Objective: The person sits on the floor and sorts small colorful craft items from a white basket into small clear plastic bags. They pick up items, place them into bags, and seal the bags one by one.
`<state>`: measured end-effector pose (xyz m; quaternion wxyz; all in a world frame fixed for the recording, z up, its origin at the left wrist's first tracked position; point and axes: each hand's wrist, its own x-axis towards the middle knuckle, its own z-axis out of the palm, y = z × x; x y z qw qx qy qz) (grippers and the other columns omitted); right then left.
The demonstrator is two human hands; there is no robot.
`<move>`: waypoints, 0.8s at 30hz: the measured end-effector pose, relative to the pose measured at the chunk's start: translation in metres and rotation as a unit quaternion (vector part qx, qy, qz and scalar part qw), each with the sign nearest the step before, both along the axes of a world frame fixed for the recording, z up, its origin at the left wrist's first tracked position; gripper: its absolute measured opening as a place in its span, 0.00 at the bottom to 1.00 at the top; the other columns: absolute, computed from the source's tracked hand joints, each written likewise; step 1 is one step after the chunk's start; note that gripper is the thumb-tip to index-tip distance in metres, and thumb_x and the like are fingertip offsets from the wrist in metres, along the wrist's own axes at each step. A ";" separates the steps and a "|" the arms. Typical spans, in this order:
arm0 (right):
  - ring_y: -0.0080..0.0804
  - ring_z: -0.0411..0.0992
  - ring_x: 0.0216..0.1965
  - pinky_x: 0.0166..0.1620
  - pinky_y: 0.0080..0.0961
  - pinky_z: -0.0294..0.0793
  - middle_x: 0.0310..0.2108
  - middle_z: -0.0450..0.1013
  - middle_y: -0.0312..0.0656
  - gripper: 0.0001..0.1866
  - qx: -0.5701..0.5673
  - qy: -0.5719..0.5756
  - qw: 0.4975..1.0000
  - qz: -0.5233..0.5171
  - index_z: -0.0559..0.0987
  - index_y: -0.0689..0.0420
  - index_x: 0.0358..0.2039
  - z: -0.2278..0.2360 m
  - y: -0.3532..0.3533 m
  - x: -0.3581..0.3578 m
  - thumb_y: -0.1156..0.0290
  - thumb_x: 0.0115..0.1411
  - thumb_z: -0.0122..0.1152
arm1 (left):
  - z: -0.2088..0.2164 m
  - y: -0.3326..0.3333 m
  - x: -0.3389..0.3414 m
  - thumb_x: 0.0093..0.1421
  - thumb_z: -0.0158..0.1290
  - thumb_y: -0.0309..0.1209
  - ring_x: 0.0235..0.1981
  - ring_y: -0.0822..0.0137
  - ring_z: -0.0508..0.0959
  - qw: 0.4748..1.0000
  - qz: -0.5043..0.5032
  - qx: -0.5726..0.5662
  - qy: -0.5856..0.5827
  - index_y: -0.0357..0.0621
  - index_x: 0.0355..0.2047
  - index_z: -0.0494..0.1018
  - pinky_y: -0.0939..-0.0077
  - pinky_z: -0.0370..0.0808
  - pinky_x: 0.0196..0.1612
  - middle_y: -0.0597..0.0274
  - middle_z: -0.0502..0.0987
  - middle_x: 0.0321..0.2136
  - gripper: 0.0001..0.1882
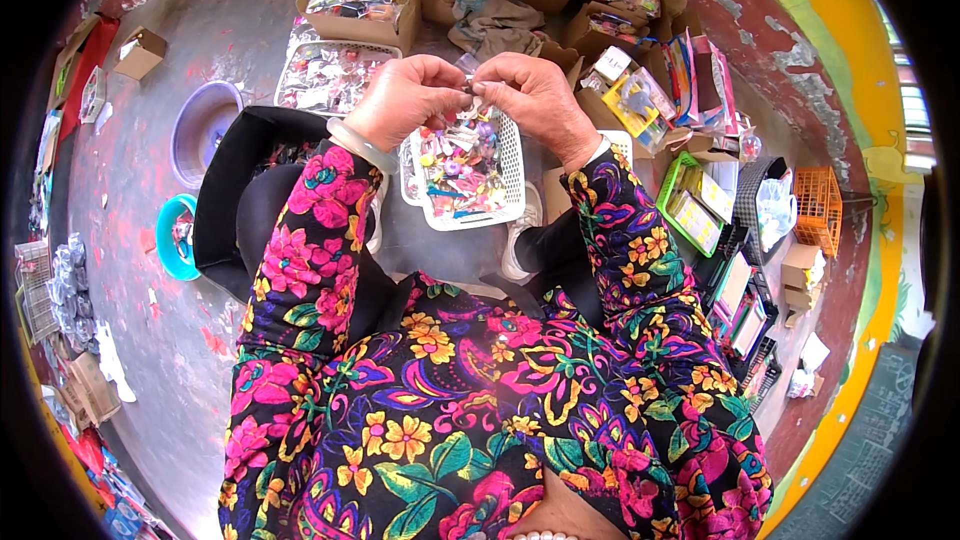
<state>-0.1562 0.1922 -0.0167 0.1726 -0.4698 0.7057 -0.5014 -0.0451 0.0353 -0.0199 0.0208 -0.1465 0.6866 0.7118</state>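
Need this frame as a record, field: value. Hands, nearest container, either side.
hands: left hand and right hand raised, fingertips close together
held: unclear, too small to identify
nearest container: white basket with small multicoloured items
left side: purple basin, turquoise tub on the floor
right side: green crate, orange crate
left wrist: pale bangle

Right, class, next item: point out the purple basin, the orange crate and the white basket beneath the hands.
Purple basin point(199, 132): head view, on its bare inside.
Orange crate point(818, 206): head view, on its lattice side.
White basket point(512, 172): head view, on its slotted right wall.
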 end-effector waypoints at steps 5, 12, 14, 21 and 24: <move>0.22 0.70 0.29 0.31 0.19 0.69 0.23 0.71 0.37 0.06 0.005 -0.056 0.998 -0.011 0.74 0.63 0.29 0.009 -0.001 0.006 0.74 0.50 0.58 | 0.000 0.002 0.001 0.51 0.56 0.26 0.25 0.79 0.74 1.000 0.011 -0.001 -0.025 0.38 0.35 0.73 0.89 0.71 0.24 0.65 0.76 0.27 0.10; 0.18 0.68 0.29 0.32 0.16 0.68 0.26 0.72 0.35 0.10 -0.059 -0.263 0.963 -0.026 0.75 0.64 0.30 0.002 -0.005 0.007 0.71 0.50 0.61 | -0.003 0.007 0.000 0.49 0.56 0.22 0.23 0.75 0.75 0.993 0.082 0.089 0.007 0.33 0.30 0.74 0.86 0.73 0.27 0.60 0.76 0.24 0.07; 0.18 0.67 0.28 0.32 0.16 0.67 0.27 0.73 0.35 0.11 -0.018 -0.313 0.949 -0.011 0.76 0.64 0.31 0.005 -0.002 0.004 0.71 0.49 0.63 | -0.003 0.009 0.001 0.49 0.56 0.21 0.24 0.73 0.76 0.987 0.092 0.129 0.025 0.33 0.30 0.74 0.85 0.74 0.29 0.59 0.76 0.25 0.07; 0.19 0.69 0.27 0.32 0.15 0.68 0.25 0.73 0.36 0.09 -0.060 -0.367 0.928 -0.023 0.78 0.64 0.30 0.000 -0.001 0.002 0.73 0.49 0.63 | 0.005 0.009 0.001 0.53 0.54 0.23 0.29 0.70 0.78 0.989 0.058 0.132 0.024 0.36 0.34 0.72 0.84 0.75 0.32 0.60 0.76 0.29 0.08; 0.21 0.71 0.27 0.32 0.15 0.69 0.26 0.74 0.39 0.10 -0.061 -0.364 0.929 -0.032 0.77 0.66 0.31 0.004 0.000 0.000 0.75 0.49 0.63 | 0.013 0.012 0.001 0.54 0.53 0.25 0.29 0.71 0.77 0.991 0.056 0.117 0.037 0.37 0.35 0.72 0.85 0.74 0.31 0.62 0.76 0.29 0.08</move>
